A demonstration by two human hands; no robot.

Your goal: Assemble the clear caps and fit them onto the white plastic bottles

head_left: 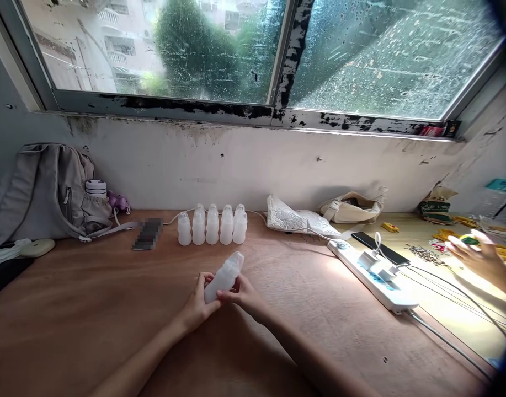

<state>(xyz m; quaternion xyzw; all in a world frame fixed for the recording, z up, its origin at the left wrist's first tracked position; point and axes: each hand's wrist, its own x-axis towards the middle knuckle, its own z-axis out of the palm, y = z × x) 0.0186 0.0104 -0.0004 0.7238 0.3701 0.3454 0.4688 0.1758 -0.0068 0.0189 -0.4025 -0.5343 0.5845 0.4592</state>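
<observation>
A translucent white bottle (pixel 223 279) with a clear cap is tilted up to the right above the wooden table (pixel 112 309). My left hand (pixel 197 302) is closed round its lower left side. My right hand (pixel 245 296) grips the bottle from the right, with the thumb near its base. Behind my hands, several similar white bottles (pixel 212 226) stand upright in a row near the wall.
A grey backpack (pixel 49 187) and a blurred-out flat object (pixel 148 234) are at the left. A white padded package (pixel 298 216), a power strip (pixel 372 275) and a black phone (pixel 380 248) lie to the right. Another person's hand (pixel 482 259) is at the far right.
</observation>
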